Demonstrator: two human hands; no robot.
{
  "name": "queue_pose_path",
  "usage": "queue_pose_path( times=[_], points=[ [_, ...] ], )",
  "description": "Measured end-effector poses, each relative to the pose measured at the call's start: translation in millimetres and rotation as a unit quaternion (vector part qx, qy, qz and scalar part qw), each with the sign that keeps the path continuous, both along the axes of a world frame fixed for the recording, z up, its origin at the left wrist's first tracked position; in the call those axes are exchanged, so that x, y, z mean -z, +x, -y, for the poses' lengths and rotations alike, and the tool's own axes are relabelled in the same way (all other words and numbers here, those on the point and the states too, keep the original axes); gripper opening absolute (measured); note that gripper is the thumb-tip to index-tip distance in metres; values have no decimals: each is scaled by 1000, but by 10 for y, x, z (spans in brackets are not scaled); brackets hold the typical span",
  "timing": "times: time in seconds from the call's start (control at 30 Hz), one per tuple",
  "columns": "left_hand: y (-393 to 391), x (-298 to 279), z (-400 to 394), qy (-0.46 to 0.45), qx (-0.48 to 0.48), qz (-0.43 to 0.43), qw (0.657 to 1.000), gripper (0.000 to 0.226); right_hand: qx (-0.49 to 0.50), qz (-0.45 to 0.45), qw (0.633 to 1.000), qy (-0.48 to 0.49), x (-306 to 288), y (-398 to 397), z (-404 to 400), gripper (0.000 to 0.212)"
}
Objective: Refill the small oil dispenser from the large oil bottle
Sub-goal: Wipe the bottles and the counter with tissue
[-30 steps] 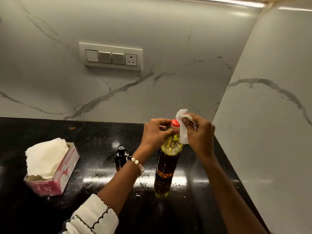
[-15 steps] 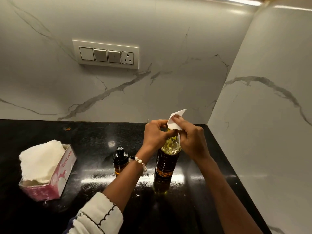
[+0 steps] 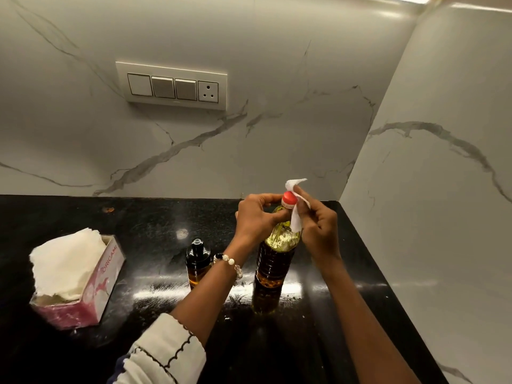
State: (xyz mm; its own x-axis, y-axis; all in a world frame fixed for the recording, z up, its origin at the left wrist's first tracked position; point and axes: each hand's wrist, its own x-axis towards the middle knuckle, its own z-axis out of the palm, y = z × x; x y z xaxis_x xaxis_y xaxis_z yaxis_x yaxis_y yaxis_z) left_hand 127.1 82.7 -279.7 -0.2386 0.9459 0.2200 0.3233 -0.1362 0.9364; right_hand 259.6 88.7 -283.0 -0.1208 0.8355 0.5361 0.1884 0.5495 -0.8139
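The large oil bottle (image 3: pixel 273 261) stands upright on the black counter (image 3: pixel 155 217), its red cap (image 3: pixel 289 197) on. My left hand (image 3: pixel 256 217) grips the bottle's neck just below the cap. My right hand (image 3: pixel 318 231) pinches a white tissue (image 3: pixel 296 217) against the right side of the neck and cap. The small oil dispenser (image 3: pixel 197 261), dark with a black top and amber oil inside, stands to the left of the bottle, partly behind my left wrist.
A pink tissue box (image 3: pixel 91 289) with white tissues sticking out sits at the left of the counter. A marble wall with a switch panel (image 3: pixel 173 85) rises behind, and a second marble wall (image 3: pixel 432 217) closes the right side.
The tissue covered the cap half a second ago; now it sits at the cap's right side and the red cap shows again. My left hand kept its hold on the neck.
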Motion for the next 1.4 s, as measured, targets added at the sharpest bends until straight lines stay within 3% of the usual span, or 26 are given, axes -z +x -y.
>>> queue_pose_path(
  times=[0.07,0.27,0.43,0.53,0.77,0.97,1.07,1.2,1.4],
  points=[
    [-10,-12,2,-1,-1,5,1000,37,24,-59,996,-60,200,-10,75,31],
    [-42,-73,35,-3,30,7,1000,37,115,6,993,-34,510,-50,291,39],
    [-62,-70,16,-17,34,6,999,38,57,-63,990,-115,408,-125,107,36],
    [-70,-58,21,-15,28,-2,999,39,64,-50,984,-158,543,-48,118,30],
    [-106,-37,-53,-27,58,-44,997,40,108,-11,990,-93,468,-130,342,36],
    [-171,-44,-131,-18,84,-79,993,38,85,-58,977,-187,546,-87,113,31],
    [-173,-16,-180,-7,82,-117,990,38,96,-36,979,-177,632,-53,283,35],
    [-224,1,-240,-10,90,-164,982,37,102,-90,981,-141,463,-146,301,34],
    [-287,-100,-214,-14,107,-204,973,40,83,-116,968,-206,503,-242,32,27]
  ],
)
